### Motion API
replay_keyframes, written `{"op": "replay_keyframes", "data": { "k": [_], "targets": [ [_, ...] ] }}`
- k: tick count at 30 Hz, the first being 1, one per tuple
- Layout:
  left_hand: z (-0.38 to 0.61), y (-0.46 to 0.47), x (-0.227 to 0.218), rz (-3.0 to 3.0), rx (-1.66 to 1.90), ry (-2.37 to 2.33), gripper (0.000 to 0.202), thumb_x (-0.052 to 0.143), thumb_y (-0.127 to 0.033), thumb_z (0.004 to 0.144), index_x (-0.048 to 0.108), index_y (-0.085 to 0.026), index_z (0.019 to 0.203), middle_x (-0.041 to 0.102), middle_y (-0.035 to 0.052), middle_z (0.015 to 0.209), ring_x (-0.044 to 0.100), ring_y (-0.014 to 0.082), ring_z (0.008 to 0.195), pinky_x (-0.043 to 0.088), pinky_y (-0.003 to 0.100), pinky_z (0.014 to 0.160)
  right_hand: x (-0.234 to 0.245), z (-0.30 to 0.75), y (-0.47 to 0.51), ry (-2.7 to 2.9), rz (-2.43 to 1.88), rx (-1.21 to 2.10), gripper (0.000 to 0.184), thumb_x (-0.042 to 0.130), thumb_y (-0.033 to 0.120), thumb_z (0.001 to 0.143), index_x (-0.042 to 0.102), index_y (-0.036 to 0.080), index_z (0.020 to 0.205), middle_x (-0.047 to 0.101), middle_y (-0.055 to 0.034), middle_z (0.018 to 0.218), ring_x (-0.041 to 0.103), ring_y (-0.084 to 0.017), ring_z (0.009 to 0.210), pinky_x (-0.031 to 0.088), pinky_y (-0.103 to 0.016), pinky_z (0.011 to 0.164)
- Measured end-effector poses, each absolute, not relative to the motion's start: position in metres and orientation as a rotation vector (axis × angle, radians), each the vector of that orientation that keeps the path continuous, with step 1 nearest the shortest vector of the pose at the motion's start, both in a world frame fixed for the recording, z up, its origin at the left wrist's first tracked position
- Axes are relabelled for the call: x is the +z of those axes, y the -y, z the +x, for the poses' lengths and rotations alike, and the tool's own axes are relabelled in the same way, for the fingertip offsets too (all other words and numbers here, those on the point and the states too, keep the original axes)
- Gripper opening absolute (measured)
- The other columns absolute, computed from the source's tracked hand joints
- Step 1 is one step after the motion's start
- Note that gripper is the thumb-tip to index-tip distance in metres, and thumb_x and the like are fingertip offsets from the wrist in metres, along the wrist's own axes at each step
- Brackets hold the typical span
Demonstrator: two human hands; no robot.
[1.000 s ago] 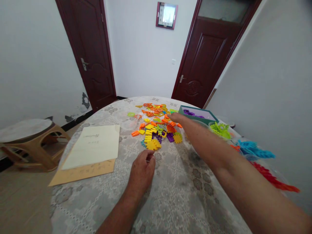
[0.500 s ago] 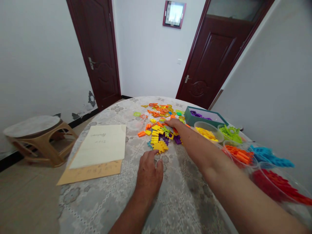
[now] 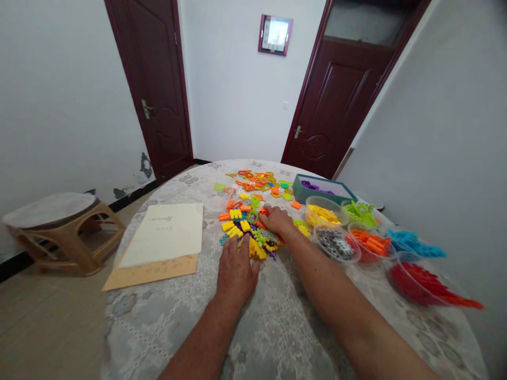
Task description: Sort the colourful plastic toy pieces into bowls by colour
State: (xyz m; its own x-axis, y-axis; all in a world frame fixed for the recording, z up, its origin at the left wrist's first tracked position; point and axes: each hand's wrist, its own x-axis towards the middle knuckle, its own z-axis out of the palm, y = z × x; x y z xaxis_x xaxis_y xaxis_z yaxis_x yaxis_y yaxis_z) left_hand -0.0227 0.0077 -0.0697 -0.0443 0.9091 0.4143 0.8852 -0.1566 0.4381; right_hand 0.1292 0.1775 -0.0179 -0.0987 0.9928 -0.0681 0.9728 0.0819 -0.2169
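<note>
My left hand rests at the near edge of a mixed heap of plastic building pieces, its fingers stretched out and apart. Its fingertips touch or nearly touch yellow pieces and a yellow cluster. Over the right side of the heap lies my right hand, fingers reaching left across the pieces, with no firm grip visible. A small red piece is by its fingertips, and green pieces lie beside it. Its palm side and some fingers are hidden.
Orange and yellow pieces spread farther back. At right stand a green box with purple pieces and clear tubs of yellow, grey, orange, green, blue and red pieces. Papers lie at left; a stool stands beyond.
My right hand has drawn back toward me, and pieces of the heap have shifted nearer and spread around my left fingertips. The view has turned slightly, showing the tub of grey pieces.
</note>
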Motion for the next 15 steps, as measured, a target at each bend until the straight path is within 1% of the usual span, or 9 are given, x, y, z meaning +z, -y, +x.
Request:
{"op": "replay_keyframes", "data": {
  "k": [3, 5, 8, 10, 13, 15],
  "targets": [
    [-0.024, -0.008, -0.062, 2.179, 0.935, -1.981, 0.067, 0.072, -0.026, 0.083, 0.052, -0.018, 0.146, 0.053, 0.0188, 0.146, 0.049, 0.0351, 0.137, 0.038, 0.049, 0.118, -0.019, 0.126, -0.148, 2.247, -1.985, 0.293, 0.066, 0.040, 0.063, 0.100, 0.041, 0.034, 0.159, 0.048, -0.0142, 0.157, 0.046, -0.042, 0.140, 0.039, -0.064, 0.108],
    [-0.025, -0.007, -0.058, 2.207, 0.883, -1.952, 0.064, 0.074, -0.028, 0.081, 0.056, -0.018, 0.141, 0.059, 0.0169, 0.138, 0.053, 0.0338, 0.131, 0.039, 0.048, 0.115, -0.020, 0.123, -0.129, 2.262, -1.911, 0.261, 0.065, 0.041, 0.062, 0.101, 0.039, 0.034, 0.160, 0.048, -0.0119, 0.159, 0.042, -0.041, 0.143, 0.036, -0.065, 0.111],
    [-0.026, -0.005, -0.054, 2.248, 0.814, -1.919, 0.056, 0.075, -0.026, 0.079, 0.061, -0.018, 0.133, 0.063, 0.0167, 0.131, 0.055, 0.0331, 0.125, 0.039, 0.047, 0.112, -0.021, 0.124, -0.102, 2.320, -1.743, 0.197, 0.062, 0.042, 0.057, 0.103, 0.040, 0.032, 0.160, 0.045, -0.0094, 0.162, 0.032, -0.038, 0.150, 0.031, -0.061, 0.117],
    [-0.025, -0.004, -0.051, 2.272, 0.780, -1.889, 0.050, 0.073, -0.022, 0.079, 0.064, -0.017, 0.128, 0.064, 0.0171, 0.128, 0.056, 0.0324, 0.123, 0.040, 0.045, 0.110, -0.020, 0.130, -0.085, 2.380, -1.628, 0.168, 0.060, 0.042, 0.054, 0.104, 0.043, 0.030, 0.159, 0.044, -0.0105, 0.162, 0.030, -0.035, 0.152, 0.028, -0.058, 0.121],
    [-0.023, -0.001, -0.045, 2.277, 0.740, -1.872, 0.044, 0.068, -0.018, 0.080, 0.066, -0.015, 0.124, 0.065, 0.0180, 0.126, 0.058, 0.0321, 0.120, 0.042, 0.043, 0.107, -0.019, 0.146, -0.063, 2.450, -1.494, 0.182, 0.056, 0.044, 0.049, 0.106, 0.047, 0.026, 0.157, 0.045, -0.0121, 0.162, 0.034, -0.031, 0.151, 0.024, -0.054, 0.125],
    [-0.021, 0.002, -0.040, 2.262, 0.717, -1.864, 0.040, 0.064, -0.015, 0.083, 0.066, -0.015, 0.122, 0.066, 0.0180, 0.123, 0.059, 0.0316, 0.118, 0.043, 0.042, 0.105, -0.018, 0.159, -0.047, 2.487, -1.408, 0.213, 0.056, 0.047, 0.047, 0.105, 0.048, 0.025, 0.156, 0.047, -0.0124, 0.160, 0.038, -0.029, 0.150, 0.024, -0.051, 0.126]
  ]
}}
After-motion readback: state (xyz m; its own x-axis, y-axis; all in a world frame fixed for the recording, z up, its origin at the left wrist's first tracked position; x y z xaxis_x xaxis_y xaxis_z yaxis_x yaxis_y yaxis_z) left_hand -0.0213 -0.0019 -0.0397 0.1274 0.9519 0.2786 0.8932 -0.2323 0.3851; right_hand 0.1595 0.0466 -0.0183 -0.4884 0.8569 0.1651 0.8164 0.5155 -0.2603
